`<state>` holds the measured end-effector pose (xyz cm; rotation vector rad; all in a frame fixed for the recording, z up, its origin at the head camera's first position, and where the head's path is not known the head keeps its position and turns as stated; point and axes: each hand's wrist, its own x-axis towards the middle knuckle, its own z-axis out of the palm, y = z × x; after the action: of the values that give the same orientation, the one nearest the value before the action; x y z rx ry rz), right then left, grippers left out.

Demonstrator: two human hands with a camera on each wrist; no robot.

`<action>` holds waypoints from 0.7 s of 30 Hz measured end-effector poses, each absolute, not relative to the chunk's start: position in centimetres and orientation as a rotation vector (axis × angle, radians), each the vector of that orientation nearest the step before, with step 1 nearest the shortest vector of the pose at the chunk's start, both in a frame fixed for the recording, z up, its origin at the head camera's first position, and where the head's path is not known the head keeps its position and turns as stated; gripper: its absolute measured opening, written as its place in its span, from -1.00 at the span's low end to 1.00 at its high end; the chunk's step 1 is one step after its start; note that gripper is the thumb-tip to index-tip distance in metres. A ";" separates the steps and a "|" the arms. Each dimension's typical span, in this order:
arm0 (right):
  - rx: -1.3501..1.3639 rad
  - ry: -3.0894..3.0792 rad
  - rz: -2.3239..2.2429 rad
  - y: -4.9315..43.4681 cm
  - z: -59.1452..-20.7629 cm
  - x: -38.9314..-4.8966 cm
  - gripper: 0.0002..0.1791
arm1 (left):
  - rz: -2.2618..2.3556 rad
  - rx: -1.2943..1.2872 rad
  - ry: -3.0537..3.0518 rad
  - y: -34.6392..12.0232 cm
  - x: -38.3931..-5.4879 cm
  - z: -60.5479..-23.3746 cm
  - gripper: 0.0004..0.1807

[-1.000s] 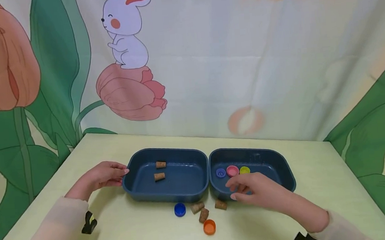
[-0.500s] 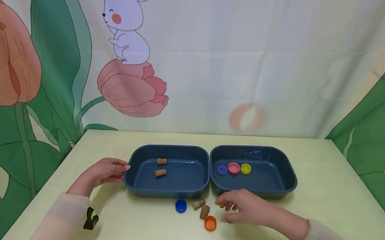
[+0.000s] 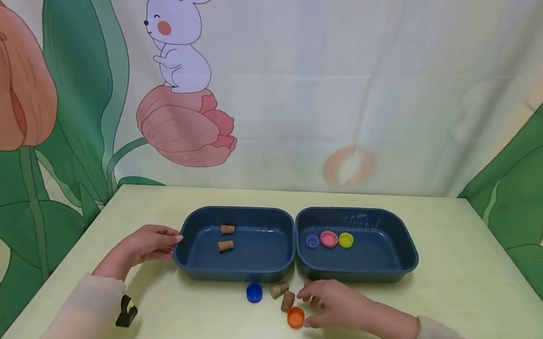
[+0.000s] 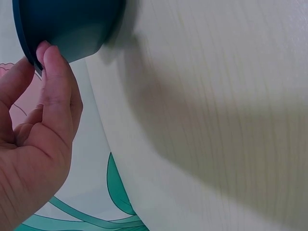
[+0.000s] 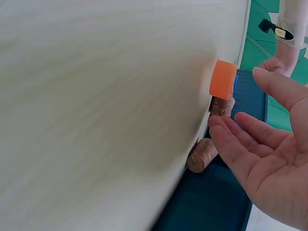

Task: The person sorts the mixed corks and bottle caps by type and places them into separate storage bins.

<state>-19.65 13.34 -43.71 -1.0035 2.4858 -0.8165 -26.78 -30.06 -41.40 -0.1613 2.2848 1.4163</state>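
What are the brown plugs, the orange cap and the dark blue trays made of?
Brown plugs: apparently natural cork, matte, judging by the speckled grain.
Orange cap: probably smooth plastic, given its even colour and thin rim.
Dark blue trays: likely slightly glossy plastic, with soft glints inside; coated metal remains possible.

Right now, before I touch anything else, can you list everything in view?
Table: one, pale yellow, under the trays
Backdrop: one, whitish with coloured prints, behind table
Left tray: one, dark blue, on table
Right tray: one, dark blue, beside it
Corks: five, brown, two in left tray, three on table
Caps: five; purple, pink, yellow-green in right tray; blue, orange on table
Sleeves: two, pale, on arms
Left hand: one, pinching left tray's rim
Right hand: one, beside orange cap
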 end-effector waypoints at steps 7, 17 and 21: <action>-1.069 2.549 -0.763 13.1 -44.4 -19.8 -0.54 | 1.417 -0.167 2.284 -30.0 -26.6 -41.5 -0.37; -1.028 2.546 -0.692 12.5 -44.3 -20.2 -0.59 | 1.392 -0.174 2.298 -30.1 -26.8 -41.5 -0.37; -1.044 2.570 -0.640 12.2 -44.2 -20.1 -0.60 | 1.396 -0.175 2.294 -30.2 -26.8 -41.5 -0.37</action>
<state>-20.07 12.25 -44.25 -1.0439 2.5705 -0.6404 -26.77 -30.17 -41.53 -0.1752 2.2935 1.3958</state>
